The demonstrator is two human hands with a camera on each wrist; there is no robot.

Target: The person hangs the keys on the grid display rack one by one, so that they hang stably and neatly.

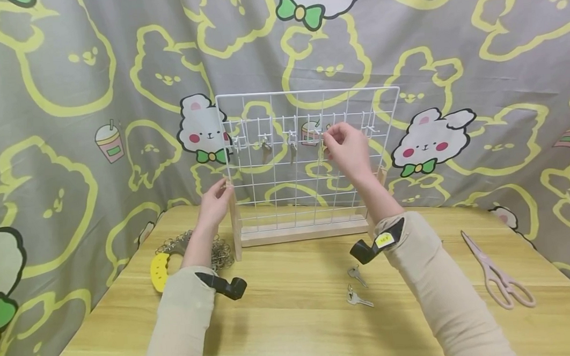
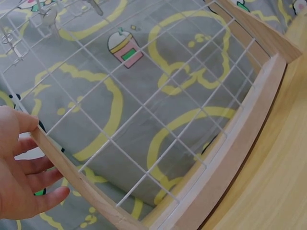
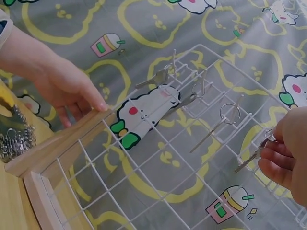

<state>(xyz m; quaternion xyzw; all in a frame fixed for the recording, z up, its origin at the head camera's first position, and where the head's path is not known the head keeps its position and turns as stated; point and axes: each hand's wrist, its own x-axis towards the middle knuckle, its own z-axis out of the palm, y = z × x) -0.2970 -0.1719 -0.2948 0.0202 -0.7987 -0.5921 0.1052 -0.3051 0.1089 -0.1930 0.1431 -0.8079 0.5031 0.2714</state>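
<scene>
A white wire grid rack (image 1: 302, 231) stands on a wooden base with posts at its sides. My left hand (image 1: 215, 203) holds the top of the left wooden post (image 2: 72, 175), its fingertips at the post's end. Up at the hooks on the right part of the grid, my right hand (image 1: 348, 146) pinches a key (image 3: 250, 159) by its ring. Other keys hang from hooks to the left of it: one key (image 3: 154, 80) nearest the left post, another key (image 3: 180, 106), and a key on a large ring (image 3: 230, 113). Fingers partly hide the pinched ring.
Two loose keys (image 1: 359, 298) lie on the table (image 1: 292, 312) in front of the rack. Pink scissors (image 1: 498, 277) lie at the right. By the left forearm is a pile of metal clasps and rings (image 1: 222, 254) with a yellow curved piece (image 1: 159, 271). A patterned curtain (image 1: 96, 182) hangs close behind.
</scene>
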